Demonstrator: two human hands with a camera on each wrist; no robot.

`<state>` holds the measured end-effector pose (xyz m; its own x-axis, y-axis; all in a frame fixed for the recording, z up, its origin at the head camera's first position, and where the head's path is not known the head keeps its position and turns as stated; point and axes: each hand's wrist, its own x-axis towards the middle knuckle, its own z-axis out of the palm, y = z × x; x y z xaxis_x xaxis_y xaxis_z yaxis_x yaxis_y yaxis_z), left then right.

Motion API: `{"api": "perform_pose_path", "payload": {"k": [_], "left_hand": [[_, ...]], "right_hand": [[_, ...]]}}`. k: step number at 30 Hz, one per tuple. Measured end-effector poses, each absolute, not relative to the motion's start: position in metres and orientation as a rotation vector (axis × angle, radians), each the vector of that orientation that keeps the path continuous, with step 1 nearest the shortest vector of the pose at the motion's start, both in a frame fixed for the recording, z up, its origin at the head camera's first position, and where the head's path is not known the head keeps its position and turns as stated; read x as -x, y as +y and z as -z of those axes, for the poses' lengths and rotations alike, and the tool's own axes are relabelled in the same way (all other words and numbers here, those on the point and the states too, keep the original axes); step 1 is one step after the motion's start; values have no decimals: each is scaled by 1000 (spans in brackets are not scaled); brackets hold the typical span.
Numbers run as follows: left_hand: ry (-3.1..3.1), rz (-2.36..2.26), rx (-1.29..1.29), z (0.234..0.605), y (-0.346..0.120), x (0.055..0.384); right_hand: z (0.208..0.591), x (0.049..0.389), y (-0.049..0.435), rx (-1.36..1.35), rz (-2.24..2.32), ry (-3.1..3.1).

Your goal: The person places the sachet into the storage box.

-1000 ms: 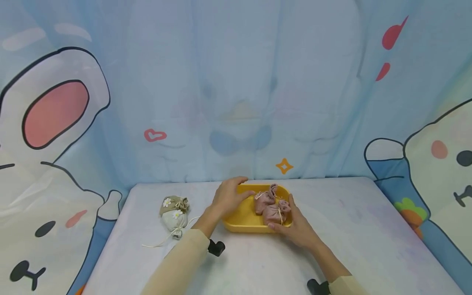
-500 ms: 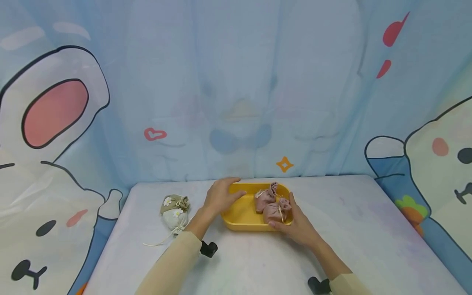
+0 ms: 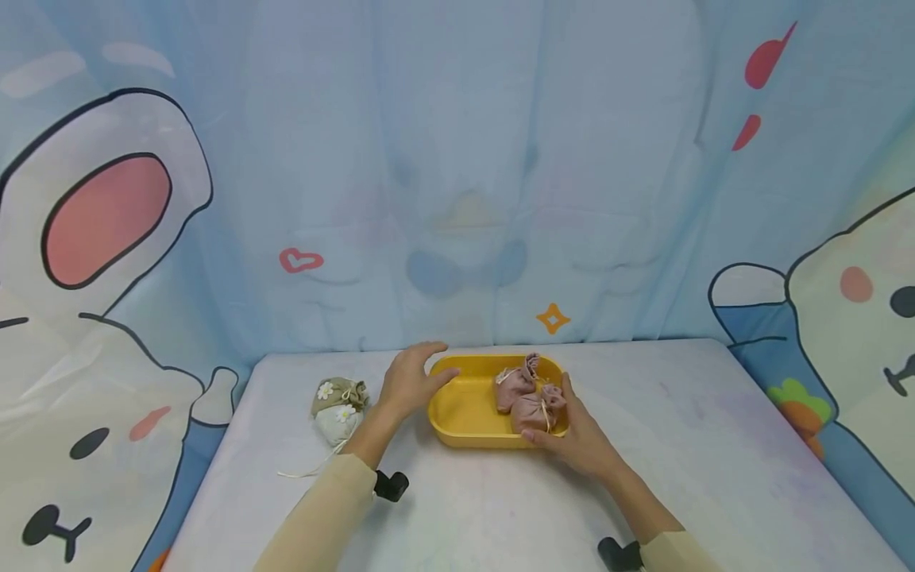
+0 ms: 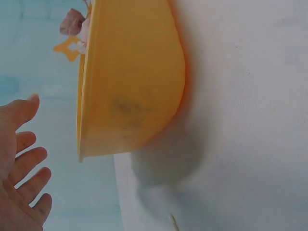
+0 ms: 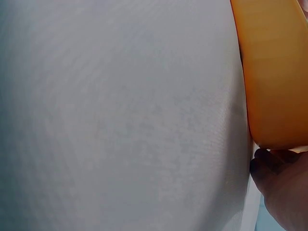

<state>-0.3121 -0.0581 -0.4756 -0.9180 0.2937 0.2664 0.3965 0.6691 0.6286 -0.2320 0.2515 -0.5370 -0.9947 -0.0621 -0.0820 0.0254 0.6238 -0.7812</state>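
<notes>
A yellow tray (image 3: 465,409) sits mid-table with two pink drawstring pouches (image 3: 527,401) in its right half. My right hand (image 3: 566,427) grips the tray's front right corner, thumb along the rim beside the nearer pouch; the right wrist view shows its fingers (image 5: 274,180) under the tray wall (image 5: 276,72). Just left of the tray, my left hand (image 3: 418,373) hovers with fingers spread, holding nothing. In the left wrist view this hand (image 4: 19,168) is apart from the tray's outer wall (image 4: 130,86). A beige and white pouch with daisies (image 3: 338,409) lies further left.
The table (image 3: 679,445) wears a pale cloth, and a loose cord (image 3: 307,469) trails from the daisy pouch towards the front. A cartoon curtain (image 3: 457,175) hangs right behind the table's back edge.
My left hand has come off the tray's left rim and drawn back to the left, fingers opening. The right hand and the tray have stayed put.
</notes>
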Motion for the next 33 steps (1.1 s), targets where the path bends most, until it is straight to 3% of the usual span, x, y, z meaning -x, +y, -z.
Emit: {"api": "perform_pose_path", "payload": {"k": [33], "left_hand": [[-2644,1110,400,488,-104,299]], "right_hand": [[540,234,251,24,1314,2734]]}}
